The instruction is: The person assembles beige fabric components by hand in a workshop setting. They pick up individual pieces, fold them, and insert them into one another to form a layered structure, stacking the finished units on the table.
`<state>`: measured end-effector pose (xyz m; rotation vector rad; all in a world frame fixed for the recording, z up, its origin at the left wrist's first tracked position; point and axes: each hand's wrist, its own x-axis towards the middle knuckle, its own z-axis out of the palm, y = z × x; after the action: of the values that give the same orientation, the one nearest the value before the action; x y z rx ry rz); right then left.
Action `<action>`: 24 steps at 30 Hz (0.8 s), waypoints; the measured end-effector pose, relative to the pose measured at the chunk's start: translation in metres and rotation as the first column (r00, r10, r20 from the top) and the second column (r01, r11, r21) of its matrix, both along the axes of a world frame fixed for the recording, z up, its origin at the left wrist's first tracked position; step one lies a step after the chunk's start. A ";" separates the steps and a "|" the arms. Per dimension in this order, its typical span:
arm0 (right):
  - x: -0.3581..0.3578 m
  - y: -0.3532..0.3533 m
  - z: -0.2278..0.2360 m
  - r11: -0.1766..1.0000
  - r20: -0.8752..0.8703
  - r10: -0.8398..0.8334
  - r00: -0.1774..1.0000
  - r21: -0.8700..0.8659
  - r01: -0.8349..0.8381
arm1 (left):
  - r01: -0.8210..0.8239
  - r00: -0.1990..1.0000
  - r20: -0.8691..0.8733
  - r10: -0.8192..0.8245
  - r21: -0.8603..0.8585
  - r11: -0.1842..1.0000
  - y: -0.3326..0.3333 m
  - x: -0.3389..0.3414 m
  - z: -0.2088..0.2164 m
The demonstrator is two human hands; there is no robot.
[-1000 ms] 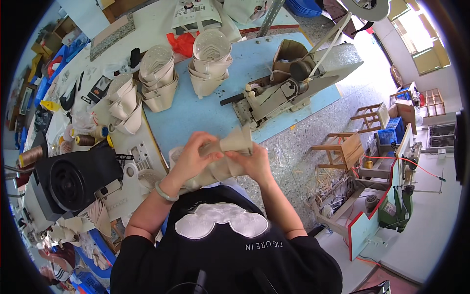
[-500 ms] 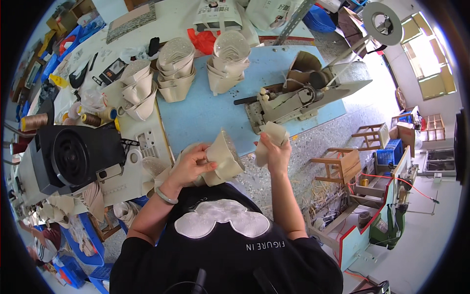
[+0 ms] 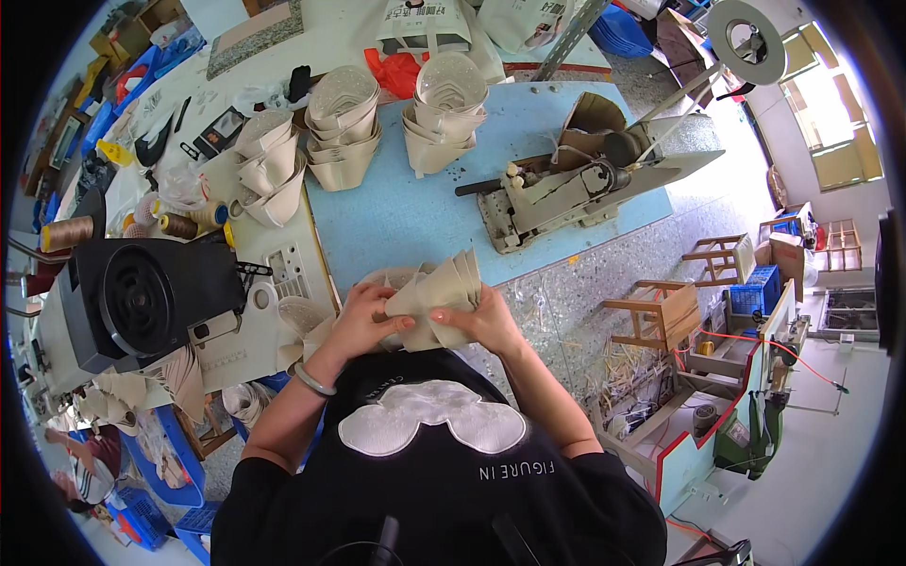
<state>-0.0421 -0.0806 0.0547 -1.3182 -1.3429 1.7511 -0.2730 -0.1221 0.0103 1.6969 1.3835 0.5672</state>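
Note:
Close in front of my body I hold several beige, curved pieces (image 3: 444,291) that look like shoe uppers, nested in one another. My left hand (image 3: 366,319) grips their left side, thumb in front. From the right, my right hand (image 3: 487,321) closes on the same pieces, its thumb pressed on the front face. Another pale piece (image 3: 391,274) shows partly behind my left hand. Beyond, on the blue mat (image 3: 396,226), stand nested stacks of similar pieces, one at the middle (image 3: 444,118) and one further left (image 3: 342,132). A third stack (image 3: 271,170) leans at the mat's left edge.
A metal bench machine (image 3: 557,193) with a dark handle sits on the mat's right. A black sewing machine head (image 3: 142,297) and thread spools (image 3: 177,224) are at left. Wooden stools (image 3: 661,311) stand on the floor at right. A person (image 3: 90,467) is at far left.
My right hand has come left with its piece from near the machine to the piece in my left hand. Both hands now meet on the nested pieces.

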 end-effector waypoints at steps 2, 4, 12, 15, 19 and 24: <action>-0.001 -0.003 -0.018 0.998 0.028 -0.056 0.998 -0.030 0.057 | -0.028 0.956 0.289 0.056 -0.100 0.995 -0.004 0.005 -0.007; 0.011 0.002 -0.058 0.857 -0.158 -0.494 0.855 -0.255 0.448 | -0.013 0.911 0.405 0.074 -0.153 0.988 -0.007 0.008 -0.009; 0.154 -0.012 -0.012 0.673 -0.212 -0.736 0.643 -0.128 0.728 | 0.089 0.645 0.578 0.500 -0.706 0.702 -0.006 -0.035 -0.013; 0.158 -0.021 0.026 0.651 0.031 -0.746 0.665 0.243 0.719 | 0.110 0.756 0.579 0.307 -0.574 0.811 0.002 -0.032 -0.010; 0.184 -0.027 0.036 0.674 0.253 -0.713 0.653 0.504 0.540 | 0.184 0.804 0.560 0.201 -0.555 0.811 0.007 -0.016 0.006; 0.140 -0.027 0.050 0.829 0.432 -0.552 0.713 0.375 0.415 | 0.210 0.798 0.595 0.092 -0.418 0.884 -0.004 0.017 0.013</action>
<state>0.0979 -0.1074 0.1049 -1.8730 -1.2629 0.8469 -0.2562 -0.1256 0.0233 1.0273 0.8916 0.6080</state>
